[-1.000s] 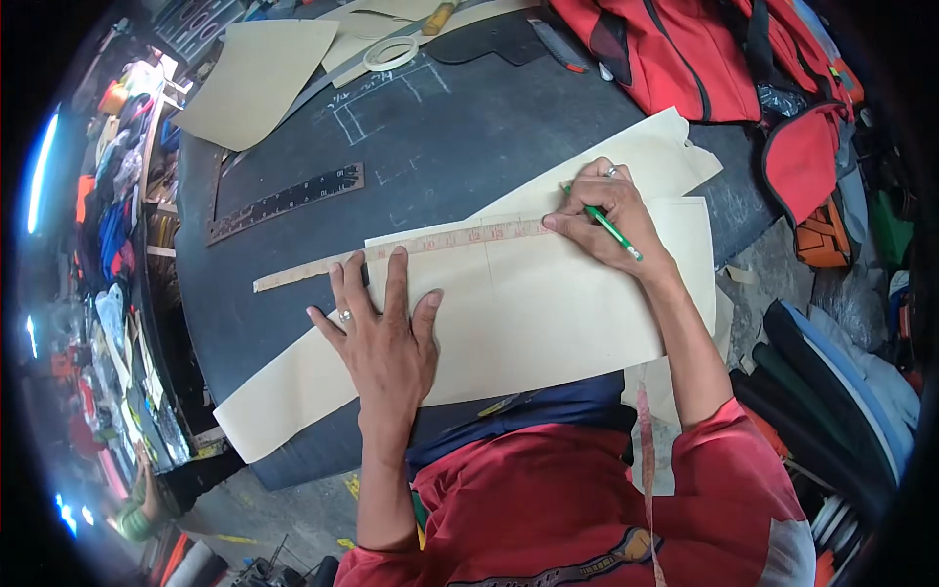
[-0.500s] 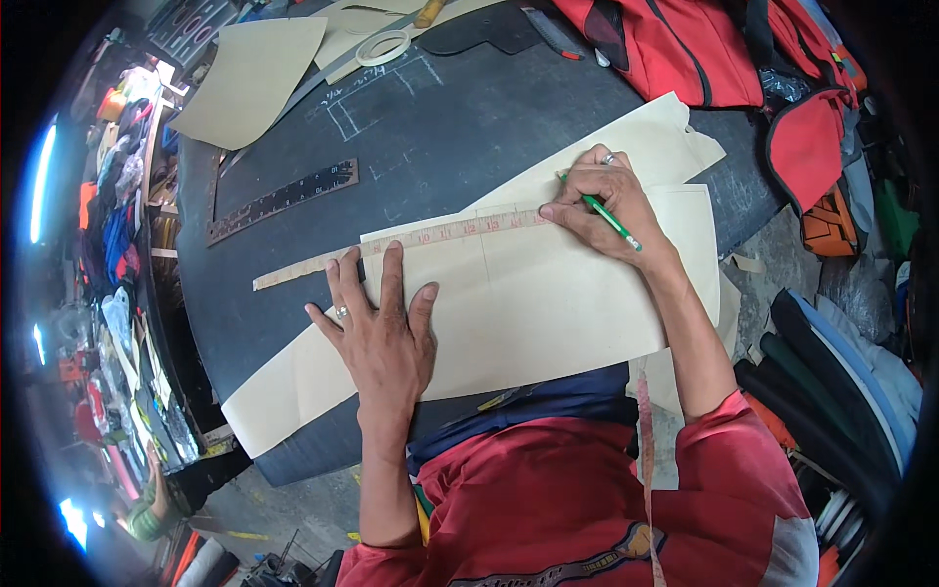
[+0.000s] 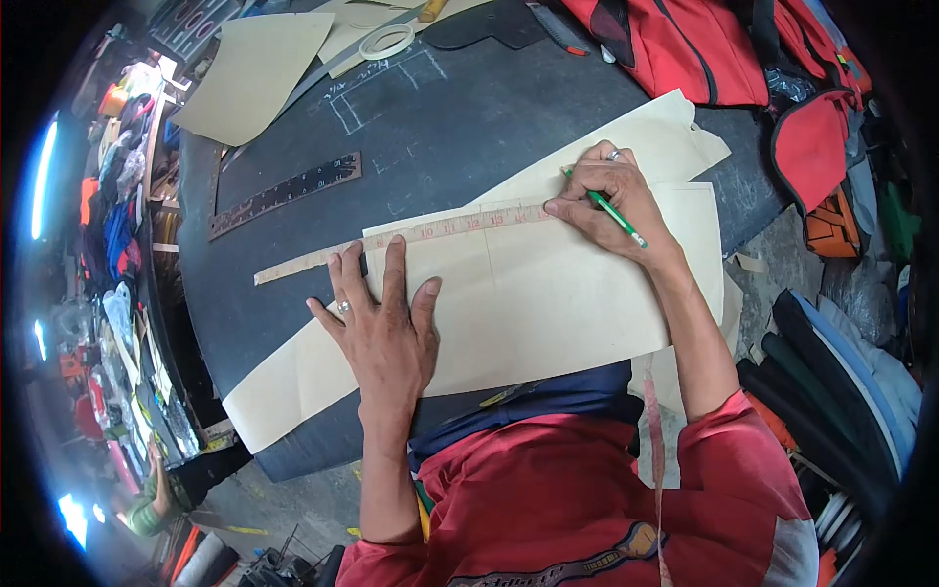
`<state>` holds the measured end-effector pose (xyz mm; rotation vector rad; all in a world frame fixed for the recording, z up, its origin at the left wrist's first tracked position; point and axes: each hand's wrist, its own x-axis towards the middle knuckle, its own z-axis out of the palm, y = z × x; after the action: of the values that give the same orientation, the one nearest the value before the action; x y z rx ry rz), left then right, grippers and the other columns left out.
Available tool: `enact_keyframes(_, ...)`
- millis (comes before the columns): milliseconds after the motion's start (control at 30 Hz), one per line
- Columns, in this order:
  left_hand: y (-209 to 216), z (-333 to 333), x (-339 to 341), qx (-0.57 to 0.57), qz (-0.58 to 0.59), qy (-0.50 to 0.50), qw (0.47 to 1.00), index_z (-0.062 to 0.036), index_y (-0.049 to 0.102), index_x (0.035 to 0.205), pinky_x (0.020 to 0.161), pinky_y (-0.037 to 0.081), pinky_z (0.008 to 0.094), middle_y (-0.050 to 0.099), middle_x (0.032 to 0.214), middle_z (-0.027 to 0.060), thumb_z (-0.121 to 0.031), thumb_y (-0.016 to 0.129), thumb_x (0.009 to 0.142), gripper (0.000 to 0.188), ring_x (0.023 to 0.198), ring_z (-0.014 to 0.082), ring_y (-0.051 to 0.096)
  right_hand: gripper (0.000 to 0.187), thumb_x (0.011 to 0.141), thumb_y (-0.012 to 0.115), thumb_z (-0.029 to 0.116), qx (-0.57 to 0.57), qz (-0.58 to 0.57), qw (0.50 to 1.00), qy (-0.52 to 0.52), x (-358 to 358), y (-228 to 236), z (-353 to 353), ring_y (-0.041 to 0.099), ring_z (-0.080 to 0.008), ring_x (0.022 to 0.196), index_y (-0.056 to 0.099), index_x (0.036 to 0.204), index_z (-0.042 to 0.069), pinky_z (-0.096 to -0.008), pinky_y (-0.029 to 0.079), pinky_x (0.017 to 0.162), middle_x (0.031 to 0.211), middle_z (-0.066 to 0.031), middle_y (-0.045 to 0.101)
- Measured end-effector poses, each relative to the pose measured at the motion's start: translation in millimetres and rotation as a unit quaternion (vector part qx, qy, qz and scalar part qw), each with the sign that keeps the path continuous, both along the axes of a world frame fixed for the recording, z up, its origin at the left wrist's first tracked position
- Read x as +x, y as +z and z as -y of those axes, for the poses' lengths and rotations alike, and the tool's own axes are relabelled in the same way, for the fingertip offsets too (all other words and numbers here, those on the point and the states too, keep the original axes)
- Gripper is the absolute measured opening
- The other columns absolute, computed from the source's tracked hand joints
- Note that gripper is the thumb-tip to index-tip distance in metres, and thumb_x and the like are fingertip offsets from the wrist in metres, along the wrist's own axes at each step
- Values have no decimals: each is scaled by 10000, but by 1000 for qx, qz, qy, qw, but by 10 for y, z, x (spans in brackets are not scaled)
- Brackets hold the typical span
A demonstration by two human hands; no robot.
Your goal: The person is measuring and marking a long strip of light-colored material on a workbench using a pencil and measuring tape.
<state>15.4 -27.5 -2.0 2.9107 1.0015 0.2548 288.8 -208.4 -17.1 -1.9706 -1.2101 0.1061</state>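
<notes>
A cream paper sheet (image 3: pixel 548 313) lies across the dark table, partly over a second cream sheet (image 3: pixel 284 391). Along its far edge runs a worn measuring tape (image 3: pixel 460 226). My left hand (image 3: pixel 386 338) rests on the sheet with fingers spread, fingertips pressing the tape's left part. At the tape's other end, my right hand (image 3: pixel 611 205) is closed, thumb on the tape and a green pencil (image 3: pixel 619 217) held in the fingers, its point towards the far side. Thin pencil lines show on the paper below the tape.
A dark metal square ruler (image 3: pixel 284 196) lies beyond my left hand. At the far side are a tape roll (image 3: pixel 386 42), a cream paper piece (image 3: pixel 256 78) and a cutter knife (image 3: pixel 558 29). A red bag (image 3: pixel 675 49) sits at far right; fabric rolls (image 3: pixel 831 382) stand right.
The view has shifted very slightly. Both hands, the pencil and the measuring tape keep their places on the paper.
</notes>
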Motion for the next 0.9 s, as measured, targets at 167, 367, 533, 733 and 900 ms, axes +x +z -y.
enact_keyframes(167, 24, 8, 11, -7, 4, 0, 1000, -268, 593, 1633, 1276, 96, 817, 420, 1710, 231, -596, 499, 1153, 589, 1669, 469, 280, 262, 843, 944, 227, -1, -1, 1000, 0, 9, 22, 0, 555, -184, 861, 736, 727, 118, -352, 361, 929, 679, 19, 615)
enact_keyframes(367, 55, 20, 10, -10, 0, -1, 1000, -250, 580, 1639, 1279, 97, 815, 404, 1711, 223, -562, 528, 1148, 585, 1665, 460, 284, 253, 853, 934, 225, 0, 2, 1000, 3, -10, 36, 0, 561, -196, 872, 741, 738, 108, -354, 364, 945, 699, 6, 636)
enact_keyframes(533, 25, 0, -6, -2, 9, -8, 1000, -256, 577, 1637, 1257, 126, 830, 427, 1686, 243, -557, 543, 1142, 580, 1640, 497, 313, 242, 877, 915, 222, 10, -7, 1000, 1, -19, 35, -20, 555, -208, 864, 747, 768, 87, -367, 398, 935, 711, -18, 636)
enact_keyframes(733, 4, -8, -23, -12, 46, -8, 999, -244, 570, 1640, 1255, 147, 827, 416, 1689, 263, -565, 570, 1124, 607, 1615, 508, 346, 315, 959, 850, 293, 13, -12, 998, -55, -22, 193, -30, 547, -277, 880, 714, 1016, 15, -406, 469, 856, 896, -103, 660)
enact_keyframes(900, -27, -9, -47, -2, 72, -8, 997, -233, 577, 1623, 1244, 160, 840, 414, 1687, 262, -566, 592, 1115, 608, 1606, 506, 361, 507, 861, 923, 343, -92, 58, 994, 0, -215, 389, 44, 633, -325, 1027, 698, 1170, 10, -424, 502, 963, 1074, -129, 707)
